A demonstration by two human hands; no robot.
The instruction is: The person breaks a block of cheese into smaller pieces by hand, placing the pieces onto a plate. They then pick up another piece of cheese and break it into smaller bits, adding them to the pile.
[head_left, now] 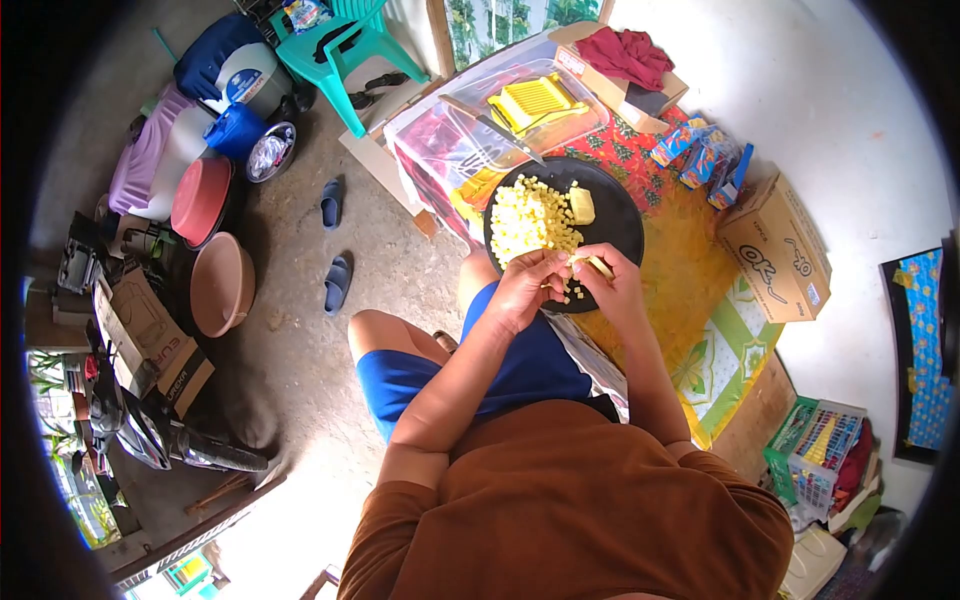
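Both hands meet over the near edge of a round black tray [615,215]. My left hand [530,288] is closed, its fingertips pinched on something too small to make out. In my right hand [612,285] the fingers are wrapped round a pale yellow piece [600,267], close beside the left fingertips. On the tray lies a heap of small pale yellow cubes [530,215], with a larger yellow block [581,204] at its right side. A few loose cubes lie just below the hands.
Beyond the tray, a clear plastic container [575,125] bears a yellow slotted tool [535,103] and a long knife [490,127]. A cardboard box [775,250] and blue packets [705,155] stand at the right. Basins [222,285] and slippers [337,282] are on the left floor.
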